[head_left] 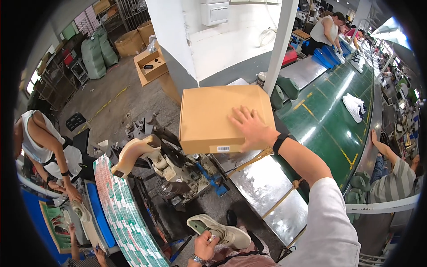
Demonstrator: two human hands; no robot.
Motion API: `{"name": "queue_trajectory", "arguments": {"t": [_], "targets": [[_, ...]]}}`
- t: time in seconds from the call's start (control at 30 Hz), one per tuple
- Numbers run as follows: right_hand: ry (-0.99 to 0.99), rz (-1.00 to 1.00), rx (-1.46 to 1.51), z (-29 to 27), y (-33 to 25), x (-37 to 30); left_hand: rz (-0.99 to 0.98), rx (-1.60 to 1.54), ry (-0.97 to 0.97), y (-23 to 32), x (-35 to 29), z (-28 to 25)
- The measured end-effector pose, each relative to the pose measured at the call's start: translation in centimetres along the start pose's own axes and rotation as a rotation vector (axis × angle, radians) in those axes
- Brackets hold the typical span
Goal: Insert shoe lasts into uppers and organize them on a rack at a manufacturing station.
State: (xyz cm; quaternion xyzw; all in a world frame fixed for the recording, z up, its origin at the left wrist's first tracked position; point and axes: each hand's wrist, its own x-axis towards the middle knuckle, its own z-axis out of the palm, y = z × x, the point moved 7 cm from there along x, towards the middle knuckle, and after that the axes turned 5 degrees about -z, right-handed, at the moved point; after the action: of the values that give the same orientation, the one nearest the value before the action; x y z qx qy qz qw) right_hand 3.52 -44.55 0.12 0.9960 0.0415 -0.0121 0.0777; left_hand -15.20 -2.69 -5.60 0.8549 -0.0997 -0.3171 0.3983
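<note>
My right hand (254, 130) lies open on the lid of a closed brown cardboard box (211, 111), fingers spread and thumb down by its front edge. A small white label is stuck on the side of the box that faces me. Low in the picture, my left hand (205, 246) is closed on a beige and off-white sneaker (233, 235), gripping it near the laces. The sneaker is tilted over my lap, with its toe to the right and its green-lined opening to the left.
A machine (178, 178) with a curved tan part stands left of the box. Metal plates (275, 182) border a green conveyor (320, 129) carrying white sneakers (354, 108). Taped green-and-white strips (124, 209) line a bench. Co-workers sit left and right; another stands at the far right.
</note>
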Motion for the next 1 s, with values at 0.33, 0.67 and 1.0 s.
{"name": "queue_trajectory", "arguments": {"t": [0.33,0.67,1.0], "targets": [[0.049,-0.059,-0.048,1.9,7.4,3.1,-0.065,-0.076,0.098,-2.3,0.7,0.5],[-0.221,0.347,-0.228,2.3,11.6,3.4,-0.093,-0.074,0.188,-1.3,0.9,-1.4],[0.282,-0.122,0.177,-1.3,-9.4,6.4,-0.034,-0.024,0.171,-1.3,0.9,-1.7]]}}
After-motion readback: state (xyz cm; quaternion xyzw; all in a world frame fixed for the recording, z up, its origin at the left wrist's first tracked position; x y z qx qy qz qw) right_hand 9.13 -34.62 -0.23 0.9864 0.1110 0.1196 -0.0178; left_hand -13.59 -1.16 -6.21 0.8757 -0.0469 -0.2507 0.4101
